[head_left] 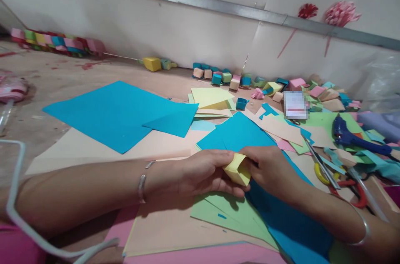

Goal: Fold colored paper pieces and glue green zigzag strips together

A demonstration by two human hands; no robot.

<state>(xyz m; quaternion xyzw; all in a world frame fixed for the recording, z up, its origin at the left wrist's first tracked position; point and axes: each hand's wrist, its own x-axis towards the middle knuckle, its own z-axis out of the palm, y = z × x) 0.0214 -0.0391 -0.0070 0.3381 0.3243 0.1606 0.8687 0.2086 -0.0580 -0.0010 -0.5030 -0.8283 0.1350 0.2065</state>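
Observation:
A small box of folded yellow paper [238,169] is held between both hands, its open side facing the right. My left hand [204,172] grips it from the left, thumb on top and fingers beneath. On the other side my right hand [271,168] closes its fingers on the box's right edge; its fingertips are partly hidden. Under the hands lie blue paper [240,130], green paper [218,212] and peach paper [168,230].
Large blue sheets [115,114] lie at the left. Small paper boxes [226,76] line the wall. At the right are scissors [321,164], a blue glue gun [351,137] and paper scraps. A white cable [14,197] crosses the lower left.

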